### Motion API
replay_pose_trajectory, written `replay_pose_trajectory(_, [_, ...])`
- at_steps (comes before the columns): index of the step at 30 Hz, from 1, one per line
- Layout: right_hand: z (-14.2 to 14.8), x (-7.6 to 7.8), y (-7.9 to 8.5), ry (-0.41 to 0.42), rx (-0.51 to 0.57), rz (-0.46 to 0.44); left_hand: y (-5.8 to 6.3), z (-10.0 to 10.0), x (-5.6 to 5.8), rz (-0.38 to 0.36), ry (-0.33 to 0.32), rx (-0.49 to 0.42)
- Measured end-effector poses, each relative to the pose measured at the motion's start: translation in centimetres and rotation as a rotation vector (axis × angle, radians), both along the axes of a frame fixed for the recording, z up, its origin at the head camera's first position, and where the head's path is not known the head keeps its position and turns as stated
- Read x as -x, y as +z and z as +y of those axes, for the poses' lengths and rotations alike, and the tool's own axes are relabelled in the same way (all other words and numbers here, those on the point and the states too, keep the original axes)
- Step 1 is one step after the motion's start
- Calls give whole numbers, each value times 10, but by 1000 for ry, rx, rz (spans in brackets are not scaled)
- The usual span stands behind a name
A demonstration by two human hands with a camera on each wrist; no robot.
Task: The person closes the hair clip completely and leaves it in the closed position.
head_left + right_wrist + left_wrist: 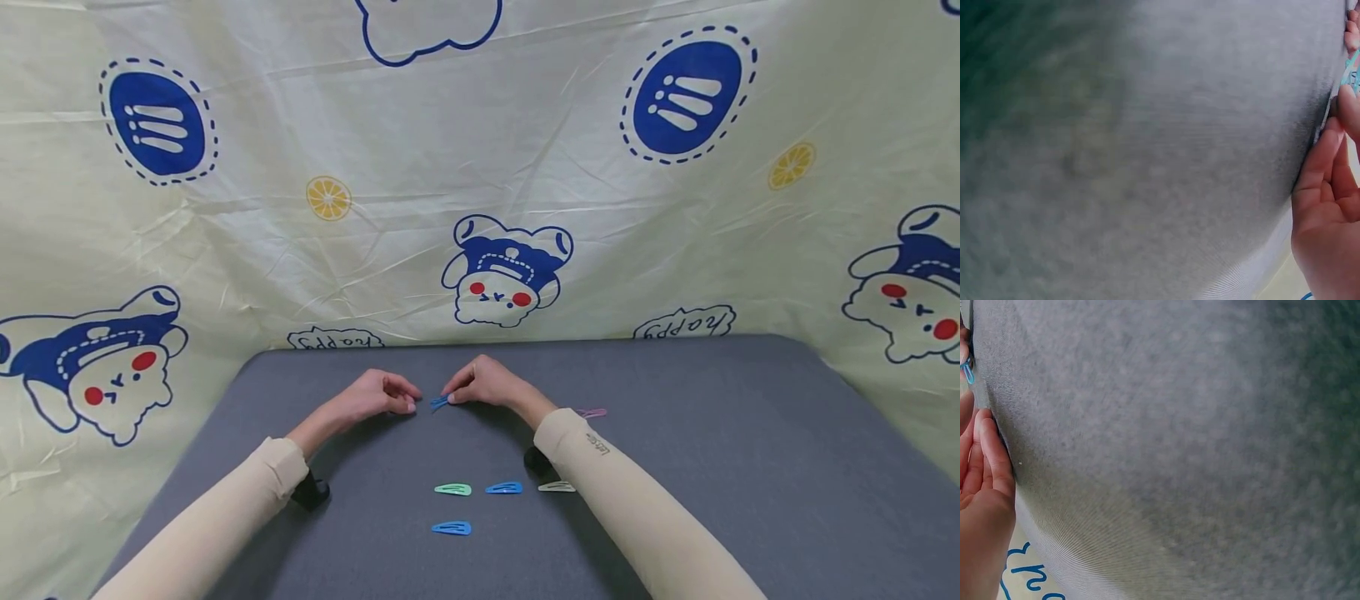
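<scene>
Near the back of the grey table, my right hand (491,383) pinches a blue snap hair clip (438,403) between thumb and fingertips. The clip looks unsnapped, with its parts spread. My left hand (378,393) is just left of it, fingers loosely bent and apart from the clip, with nothing seen in them. In the left wrist view, the left hand (988,481) shows at the edge and the clip (968,372) appears beyond it. In the right wrist view, the right hand (1329,194) has the clip (1350,72) by its fingertips.
A green clip (453,490), a blue clip (504,488) and a cream clip (555,487) lie in a row, with another blue clip (452,528) nearer me. My right sleeve partly covers the cream clip and a pink clip (594,412). A printed curtain (510,167) hangs behind the table (712,433).
</scene>
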State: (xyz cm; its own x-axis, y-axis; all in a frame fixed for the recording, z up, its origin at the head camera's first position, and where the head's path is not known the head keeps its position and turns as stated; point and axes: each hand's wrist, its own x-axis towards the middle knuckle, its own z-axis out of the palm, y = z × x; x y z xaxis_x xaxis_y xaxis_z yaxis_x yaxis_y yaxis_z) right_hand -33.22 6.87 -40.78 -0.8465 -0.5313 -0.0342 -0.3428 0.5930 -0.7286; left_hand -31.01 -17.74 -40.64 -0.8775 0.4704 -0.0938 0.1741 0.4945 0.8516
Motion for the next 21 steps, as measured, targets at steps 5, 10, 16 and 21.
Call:
replay_pose_trajectory(5, [0,-2,3,11,21,2,0,0,0,2,12,10])
replay_pose_trajectory(10, [0,-6,4,-13,38,-17,0,1,-4,22,25,26])
replay_pose_trajectory(16, [3,-10,7,24,29,-27,0,1,-8,44,28,40])
replay_pose_trajectory(21, [8,-14,12,31,38,-20,1,0,-11,58,16,40])
